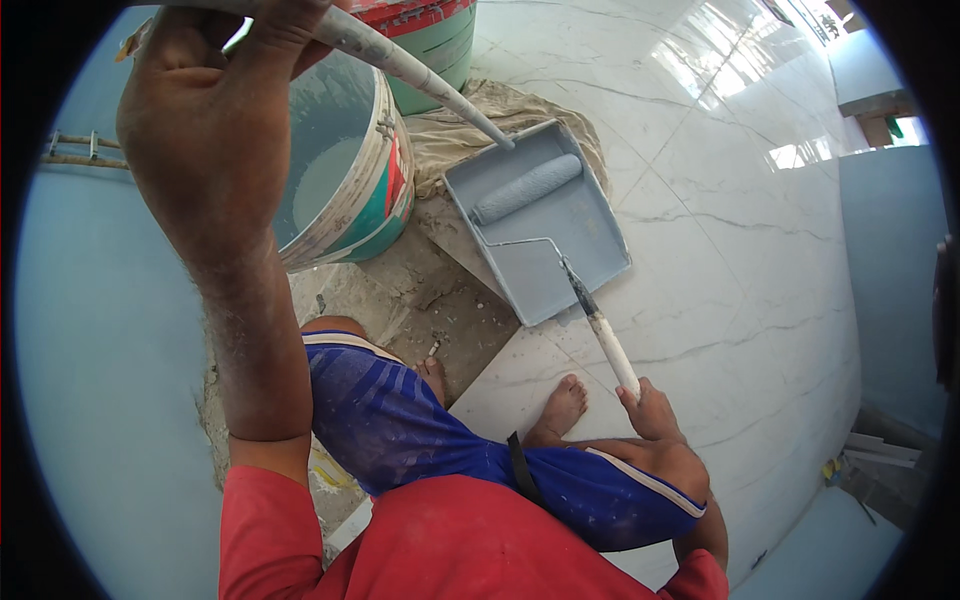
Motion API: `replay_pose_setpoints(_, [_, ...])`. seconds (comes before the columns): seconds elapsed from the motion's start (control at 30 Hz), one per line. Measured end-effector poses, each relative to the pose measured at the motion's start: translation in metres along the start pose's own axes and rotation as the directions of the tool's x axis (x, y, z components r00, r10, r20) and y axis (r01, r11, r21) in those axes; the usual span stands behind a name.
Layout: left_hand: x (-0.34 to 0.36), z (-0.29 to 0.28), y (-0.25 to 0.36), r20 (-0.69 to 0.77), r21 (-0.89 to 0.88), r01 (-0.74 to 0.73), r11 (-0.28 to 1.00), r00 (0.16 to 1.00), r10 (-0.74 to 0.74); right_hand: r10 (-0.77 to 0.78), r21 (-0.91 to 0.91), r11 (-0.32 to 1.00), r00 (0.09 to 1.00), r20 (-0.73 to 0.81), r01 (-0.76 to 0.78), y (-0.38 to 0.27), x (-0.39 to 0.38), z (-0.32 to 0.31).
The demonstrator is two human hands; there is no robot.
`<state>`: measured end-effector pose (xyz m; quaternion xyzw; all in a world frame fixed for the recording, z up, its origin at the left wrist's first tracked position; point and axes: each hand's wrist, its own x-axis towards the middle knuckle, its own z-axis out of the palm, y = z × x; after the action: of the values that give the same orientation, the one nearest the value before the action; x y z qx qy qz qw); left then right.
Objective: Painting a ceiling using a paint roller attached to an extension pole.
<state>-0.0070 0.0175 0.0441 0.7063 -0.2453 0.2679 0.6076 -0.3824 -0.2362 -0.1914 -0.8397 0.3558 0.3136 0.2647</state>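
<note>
My left hand is raised at the upper left, closed round a long paint-spattered pole that slants down to the far edge of a grey paint tray. My right hand, low on the right, grips the white handle of a paint roller. Its grey-coated sleeve lies inside the tray. The tray sits partly on a crumpled drop cloth. Left of it stands an open white bucket with pale paint inside, its rim grimy.
A red-rimmed green bucket stands behind. I crouch barefoot on rough concrete beside marble-look tiles. Blue walls rise left and right. A bamboo ladder is at the far left. Loose planks lie at the lower right.
</note>
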Motion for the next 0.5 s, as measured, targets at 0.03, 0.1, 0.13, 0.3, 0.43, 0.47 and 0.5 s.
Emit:
replay_pose_setpoints(0.03, [0.004,-0.004,-0.005,-0.041,0.020,-0.017,1.000,0.999,0.018,-0.003,0.005,1.000,1.000,-0.014,0.003,0.000,-0.001,0.000])
replay_pose_setpoints(0.1, [0.012,-0.010,-0.012,-0.086,0.045,-0.039,0.998,0.995,0.042,0.003,-0.020,1.000,1.000,-0.014,-0.003,0.002,-0.001,0.000])
replay_pose_setpoints(0.13, [0.016,-0.013,-0.015,-0.098,0.071,-0.031,0.997,0.994,0.038,0.018,-0.046,0.999,1.000,-0.016,-0.019,0.004,-0.001,-0.001])
replay_pose_setpoints(0.3, [0.028,-0.014,-0.005,-0.014,0.055,0.004,0.998,1.000,-0.003,0.028,-0.041,0.999,0.999,-0.030,-0.029,0.009,-0.004,0.005])
replay_pose_setpoints(0.43, [0.020,-0.021,-0.011,0.009,-0.064,0.095,0.993,0.996,-0.094,0.060,-0.073,0.995,0.998,-0.015,-0.061,0.022,-0.015,0.007])
replay_pose_setpoints(0.47, [0.021,-0.027,-0.015,0.009,-0.063,0.089,0.994,0.996,-0.088,0.055,-0.070,0.996,0.998,-0.018,-0.056,0.025,-0.014,0.007])
replay_pose_setpoints(0.5, [0.022,-0.037,-0.020,0.106,-0.054,0.108,0.993,0.989,-0.102,0.073,-0.081,0.994,0.997,-0.011,-0.074,0.026,-0.018,0.006])
